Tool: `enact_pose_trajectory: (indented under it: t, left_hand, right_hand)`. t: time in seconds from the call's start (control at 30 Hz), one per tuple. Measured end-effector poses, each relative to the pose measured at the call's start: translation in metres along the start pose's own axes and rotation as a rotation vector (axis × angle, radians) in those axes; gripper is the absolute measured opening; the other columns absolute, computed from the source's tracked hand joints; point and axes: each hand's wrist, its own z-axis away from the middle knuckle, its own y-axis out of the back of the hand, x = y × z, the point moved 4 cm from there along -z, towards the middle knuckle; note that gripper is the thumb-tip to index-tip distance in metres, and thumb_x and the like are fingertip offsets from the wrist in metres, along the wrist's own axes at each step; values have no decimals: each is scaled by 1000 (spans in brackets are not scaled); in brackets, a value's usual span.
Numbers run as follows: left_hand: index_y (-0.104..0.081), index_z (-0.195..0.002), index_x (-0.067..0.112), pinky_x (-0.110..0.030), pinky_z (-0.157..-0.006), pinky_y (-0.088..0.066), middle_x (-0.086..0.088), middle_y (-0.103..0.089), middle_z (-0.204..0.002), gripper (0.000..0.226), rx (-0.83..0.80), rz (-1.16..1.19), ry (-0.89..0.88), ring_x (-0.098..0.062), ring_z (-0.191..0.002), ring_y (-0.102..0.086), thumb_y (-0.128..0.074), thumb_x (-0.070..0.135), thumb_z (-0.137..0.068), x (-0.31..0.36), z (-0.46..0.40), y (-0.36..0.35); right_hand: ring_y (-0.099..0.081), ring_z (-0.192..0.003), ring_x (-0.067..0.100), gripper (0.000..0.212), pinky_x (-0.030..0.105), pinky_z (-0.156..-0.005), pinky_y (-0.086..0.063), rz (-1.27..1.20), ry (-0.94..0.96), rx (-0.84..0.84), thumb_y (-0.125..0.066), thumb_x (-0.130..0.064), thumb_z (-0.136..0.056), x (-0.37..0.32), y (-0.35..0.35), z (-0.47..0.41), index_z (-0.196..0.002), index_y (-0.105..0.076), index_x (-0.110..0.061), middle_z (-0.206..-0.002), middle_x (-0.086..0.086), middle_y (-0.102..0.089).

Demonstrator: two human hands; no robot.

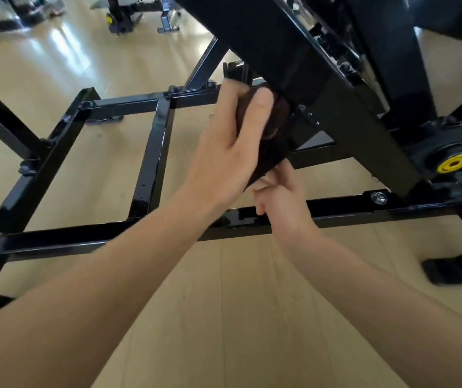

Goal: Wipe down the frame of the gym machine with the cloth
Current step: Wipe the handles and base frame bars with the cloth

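Observation:
The gym machine's black steel frame fills the view. Its thick slanted beam (274,51) runs from the top centre down to the right, above a grid of base bars (153,152) on the floor. A dark brown cloth (273,127) lies against the lower left face of that beam. My left hand (227,147) grips the cloth's upper part, thumb across its front, and holds it to the beam. Just below, my right hand (283,203) pinches the cloth's lower end with curled fingers. The hands hide much of the cloth.
A yellow-capped pivot (454,163) sits at the beam's lower right, with a bolt (378,198) on the near base bar. A black foot (445,271) rests on the pale wooden floor (252,317). Other black machines (123,18) stand at the back.

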Motion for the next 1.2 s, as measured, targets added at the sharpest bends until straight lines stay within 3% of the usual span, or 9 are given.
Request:
enact_pose_trajectory:
  t: [0.07,0.2,0.37,0.47,0.57,0.7,0.8,0.97,1.2]
  left_hand:
    - [-45,-96,28,-4,-73,-44,37,-56,-86,17,-13,22,17,15,-86,-55,-38,35,-110,3,-7,7]
    - [-48,-104,16,-21,-72,-54,12,-59,-93,17,-61,-61,-81,-5,-89,-62,-56,32,-104,-1,-11,4]
    - [-49,-104,25,-22,-87,-48,4,-57,-128,16,14,-285,-239,-9,-107,-56,-60,34,-98,-30,17,-1]
    - [-43,-97,30,-8,-87,-37,10,-49,-136,19,-21,-342,-216,1,-112,-49,-62,34,-96,-62,32,12]
    - [-49,-99,26,-9,-89,-43,17,-47,-131,16,-40,-356,-48,4,-110,-52,-58,39,-94,-101,55,36]
    - [-50,-96,37,-40,-77,-60,17,-54,-115,11,43,-271,223,-15,-97,-63,-58,29,-97,-127,81,48]
    - [-53,-93,30,-33,-75,-51,2,-59,-99,11,134,-221,188,-13,-91,-59,-53,24,-102,-97,61,35]
    - [-55,-88,8,-20,-72,-40,8,-54,-80,29,114,-72,-108,-8,-79,-53,-45,30,-104,-4,-4,-1]
    - [-48,-91,5,-44,-75,-49,0,-63,-111,21,66,-147,-188,-22,-94,-59,-54,24,-96,-37,14,-3]
  right_hand:
    - [-63,-96,-13,90,7,-59,-51,10,-16,-17,-42,21,-75,2,-3,1,-146,-46,-35,-137,-14,-60]
    - [-63,-77,-14,88,12,-59,-53,9,27,-6,-46,13,-74,4,-8,-4,-145,-43,-40,-107,-33,-66]
    - [-58,-59,1,62,21,-51,-46,-54,52,9,-51,-9,-82,0,-7,-4,-141,-48,-29,-80,-11,-70]
    - [-66,-84,-4,81,21,-65,-54,-36,58,-4,-47,0,-67,4,-3,-4,-138,-50,-38,-106,-16,-71]
    - [-62,-126,17,92,40,-96,-59,-45,44,-9,-44,14,-66,5,-3,-2,-140,-49,-41,-131,-21,-63]
    - [-53,-115,53,62,60,-97,-48,-43,13,101,-47,20,-88,4,-5,-4,-138,-56,-16,-125,21,-66]
    - [-64,-114,33,79,45,-100,-54,-74,-28,77,-39,29,-82,-4,-9,-3,-123,-57,-37,-118,-6,-67]
    - [-59,-130,31,43,47,-115,-43,-261,-127,108,-29,-3,-107,-9,1,-5,-141,-55,-9,-137,14,-65]
    - [-66,-120,25,46,50,-108,-51,-287,37,176,-34,4,-97,-33,23,2,-131,-63,-7,-125,12,-71]
